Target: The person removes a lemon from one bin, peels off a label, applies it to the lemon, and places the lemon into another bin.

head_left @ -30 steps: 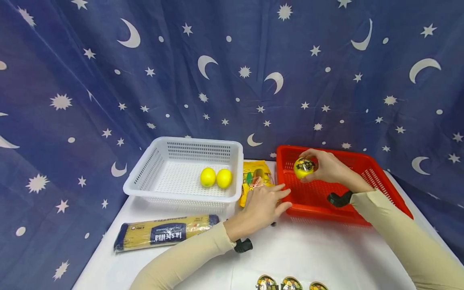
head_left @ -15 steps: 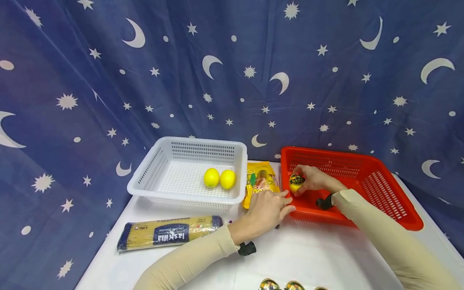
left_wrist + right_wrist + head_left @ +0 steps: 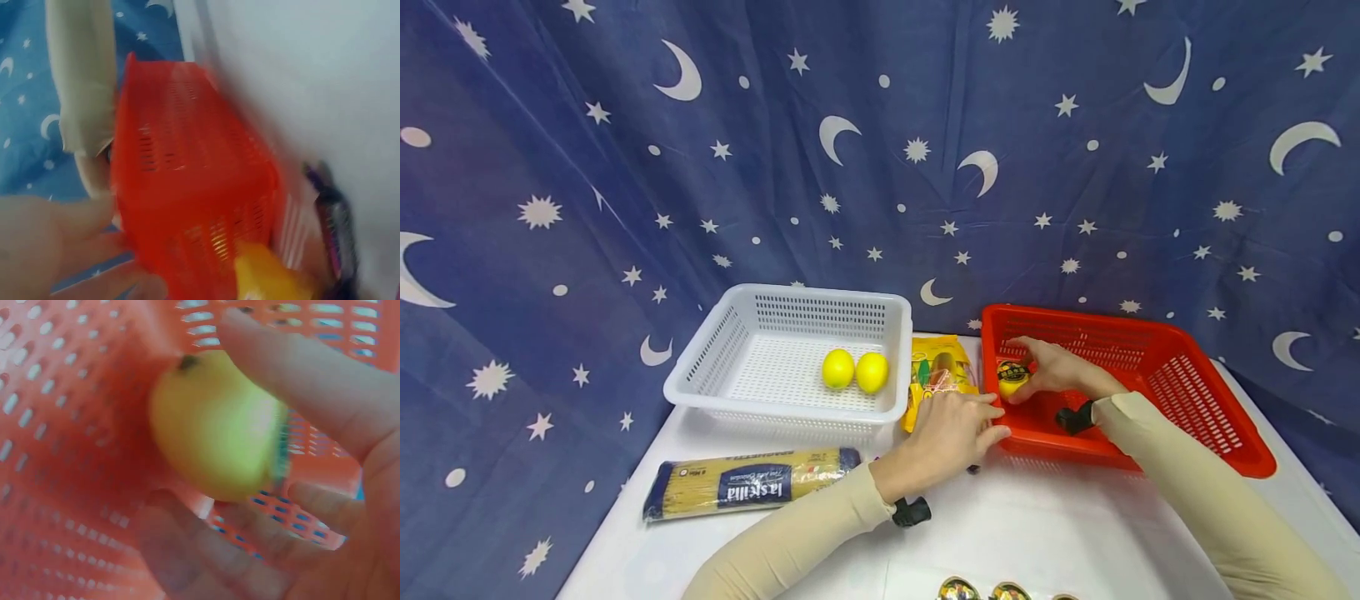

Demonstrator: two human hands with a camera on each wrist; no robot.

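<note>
A yellow lemon (image 3: 1011, 385) with a dark label lies in the left end of the red basket (image 3: 1208, 407). My right hand (image 3: 1058, 367) reaches into the basket, thumb and fingers spread around the lemon. The right wrist view shows the lemon (image 3: 212, 428) between thumb and fingers, which are not closed round it; whether any fingertip touches it, I cannot tell. With fingers outstretched, my left hand (image 3: 946, 427) is at the basket's near left corner, above a yellow printed bag (image 3: 936, 362). The left wrist view is blurred.
Left of the bag stands a white basket (image 3: 786, 358) holding two lemons (image 3: 854, 370). A pack of spaghetti (image 3: 752, 483) lies in front of it. Round labels (image 3: 958, 588) sit at the table's front edge. A dark slim packet (image 3: 337, 231) lies by the red basket.
My right hand has brought the lemon down and left into the red basket's corner, and its fingers have since spread from it. The left hand stays at the basket's corner.
</note>
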